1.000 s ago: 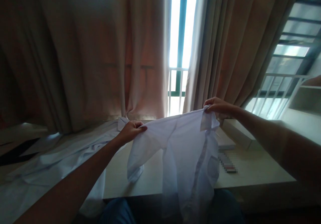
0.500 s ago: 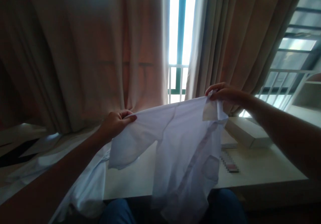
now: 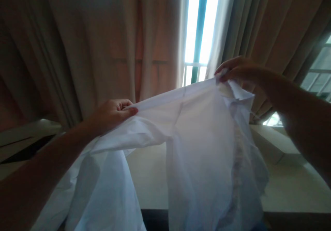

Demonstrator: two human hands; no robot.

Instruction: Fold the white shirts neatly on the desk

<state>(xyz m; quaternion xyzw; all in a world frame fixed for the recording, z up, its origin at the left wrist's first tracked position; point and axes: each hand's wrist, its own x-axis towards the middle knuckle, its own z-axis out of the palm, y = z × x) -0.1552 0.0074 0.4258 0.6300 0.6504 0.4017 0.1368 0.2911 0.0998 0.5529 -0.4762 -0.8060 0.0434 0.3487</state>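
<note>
A white shirt hangs stretched between my two hands, its upper edge slanting up to the right. My left hand pinches that edge along the sleeve, thumb on top. Up at the collar, my right hand grips the cloth with its fingers closed. The body of the shirt drops below my right hand over the front of the table, and its lower end runs out of view. More white cloth lies under my left forearm; where it parts from the shirt I cannot tell.
Behind the shirt is a pale table with a front edge near my legs. A white box stands on it at the right. Long brown curtains flank a bright window gap at the back.
Both hands have risen in view with the shirt still between them, the right hand more than the left. The shirt's body swings out to the right, and my view has shifted.
</note>
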